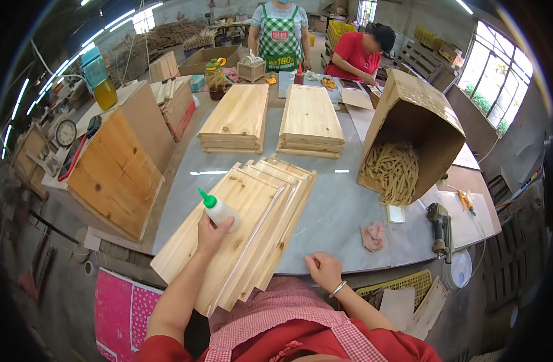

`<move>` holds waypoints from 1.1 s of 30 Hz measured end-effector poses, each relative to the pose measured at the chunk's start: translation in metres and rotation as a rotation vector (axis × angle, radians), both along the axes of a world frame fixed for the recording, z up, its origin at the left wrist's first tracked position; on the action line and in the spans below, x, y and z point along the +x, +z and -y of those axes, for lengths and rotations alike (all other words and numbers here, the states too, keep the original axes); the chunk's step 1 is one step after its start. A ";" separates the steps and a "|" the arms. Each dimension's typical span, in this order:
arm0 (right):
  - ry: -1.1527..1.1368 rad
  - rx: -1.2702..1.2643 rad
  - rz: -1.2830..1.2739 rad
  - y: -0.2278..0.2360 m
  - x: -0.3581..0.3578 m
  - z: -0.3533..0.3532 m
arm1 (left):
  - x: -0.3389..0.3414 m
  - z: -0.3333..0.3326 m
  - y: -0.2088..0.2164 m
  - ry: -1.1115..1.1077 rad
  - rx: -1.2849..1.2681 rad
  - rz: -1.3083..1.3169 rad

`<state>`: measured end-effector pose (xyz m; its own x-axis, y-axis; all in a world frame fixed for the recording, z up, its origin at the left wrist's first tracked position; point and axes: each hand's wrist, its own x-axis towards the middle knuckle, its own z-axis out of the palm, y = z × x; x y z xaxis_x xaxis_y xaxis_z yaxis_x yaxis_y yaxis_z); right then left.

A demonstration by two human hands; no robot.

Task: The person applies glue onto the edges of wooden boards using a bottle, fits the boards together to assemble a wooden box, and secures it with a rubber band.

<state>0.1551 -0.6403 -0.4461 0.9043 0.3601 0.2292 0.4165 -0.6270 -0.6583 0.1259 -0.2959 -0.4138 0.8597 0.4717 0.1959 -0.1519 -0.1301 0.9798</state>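
Note:
My left hand (212,234) is wrapped round a white squeeze bottle (222,212) with a green nozzle cap. The bottle tilts over the top one of several pale wooden boards (240,199), which lie overlapped in a slanting fan at the table's front left. Whitish lines run along the exposed long edges of these boards. At the table's front edge, right of the fan, my right hand (325,270) rests with its fingers curled in and nothing visible in them. A bracelet (337,289) circles that wrist.
Two board stacks (234,117) (311,120) stand farther back on the grey table (343,199). To the right are a tipped cardboard box (418,127) of wood strips, a pink cloth (372,236) and a nail gun (439,229). A wooden cabinet (116,181) flanks the left; two people work beyond.

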 end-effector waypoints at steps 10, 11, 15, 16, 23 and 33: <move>-0.009 0.001 -0.021 0.001 -0.001 0.003 | 0.001 -0.001 -0.008 0.022 0.012 -0.024; 0.006 0.004 -0.010 0.001 0.000 0.001 | 0.003 0.000 -0.007 0.022 0.029 -0.007; 0.032 0.012 0.012 -0.001 0.004 -0.001 | 0.001 -0.008 -0.016 0.033 0.123 -0.025; 0.027 -0.009 -0.006 -0.006 0.006 0.005 | 0.004 -0.003 -0.013 0.051 0.123 -0.013; 0.014 0.051 0.034 -0.001 0.000 0.000 | -0.001 -0.002 -0.005 0.031 0.087 -0.022; -0.017 0.069 -0.004 -0.001 -0.004 0.001 | -0.001 -0.002 -0.007 0.016 0.101 -0.026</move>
